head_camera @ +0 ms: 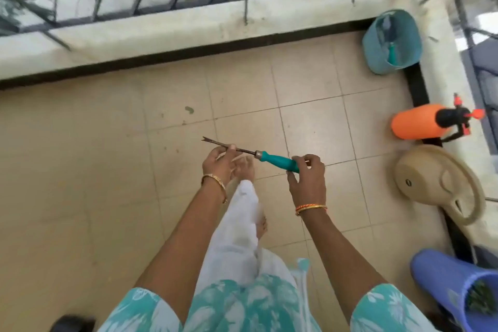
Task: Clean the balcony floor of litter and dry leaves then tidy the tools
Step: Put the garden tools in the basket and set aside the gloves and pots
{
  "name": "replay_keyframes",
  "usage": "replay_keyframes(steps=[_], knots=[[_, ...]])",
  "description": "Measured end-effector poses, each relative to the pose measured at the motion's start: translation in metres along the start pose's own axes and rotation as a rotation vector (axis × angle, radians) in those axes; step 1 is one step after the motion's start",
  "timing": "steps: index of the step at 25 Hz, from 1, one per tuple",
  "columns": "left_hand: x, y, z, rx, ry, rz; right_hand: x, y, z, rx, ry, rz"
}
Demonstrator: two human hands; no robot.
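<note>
Beige tiled balcony floor (107, 170) looked largely swept, a teal plastic bucket (390, 43) with a tool inside stood in the far corner, so tidying seemed underway. Best done by carrying the teal-handled weeder with forked metal tip (269, 158) level and lowering it handle-first into that bucket. Right hand (307, 178) pinched the handle end in a half-closed grip; left hand (219, 167) pinched the metal shaft, other fingers loosely spread.

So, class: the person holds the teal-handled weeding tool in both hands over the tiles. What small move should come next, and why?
Probably carry the weeding tool right to the teal bucket in the corner. The floor looks nearly swept, and that bucket already holds a similar teal-handled tool.
</note>
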State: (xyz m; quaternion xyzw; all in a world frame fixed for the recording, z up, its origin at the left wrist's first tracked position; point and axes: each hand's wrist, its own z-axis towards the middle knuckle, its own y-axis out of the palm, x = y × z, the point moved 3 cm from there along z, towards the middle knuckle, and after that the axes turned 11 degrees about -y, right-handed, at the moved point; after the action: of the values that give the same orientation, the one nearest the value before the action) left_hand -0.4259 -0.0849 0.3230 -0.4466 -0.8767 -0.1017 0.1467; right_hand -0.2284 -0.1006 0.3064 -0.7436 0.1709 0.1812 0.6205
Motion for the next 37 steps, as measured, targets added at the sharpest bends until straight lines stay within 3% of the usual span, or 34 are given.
replay_keyframes(steps=[8,12,19,25,29,33,37], knots=[[0.022,0.173,0.047,-0.066,-0.103,0.345,0.096,-0.037,0.101,0.064,0.016,-0.068],[0.063,0.267,0.076,-0.131,-0.059,0.594,0.153,-0.069,0.161,0.106,0.134,-0.005],[0.118,0.454,0.137,-0.189,0.077,0.672,0.26,-0.117,0.262,0.182,0.272,0.053],[0.108,0.62,0.209,-0.215,-0.015,0.589,0.382,-0.141,0.368,0.157,0.339,0.053],[0.09,0.704,0.253,-0.161,-0.077,0.37,0.456,-0.134,0.429,0.018,0.363,0.005],[0.09,0.777,0.297,-0.143,0.155,0.553,0.513,-0.118,0.493,-0.13,0.305,-0.059],[0.096,0.821,0.349,-0.123,0.183,0.663,0.549,-0.103,0.545,-0.166,0.309,-0.076]])
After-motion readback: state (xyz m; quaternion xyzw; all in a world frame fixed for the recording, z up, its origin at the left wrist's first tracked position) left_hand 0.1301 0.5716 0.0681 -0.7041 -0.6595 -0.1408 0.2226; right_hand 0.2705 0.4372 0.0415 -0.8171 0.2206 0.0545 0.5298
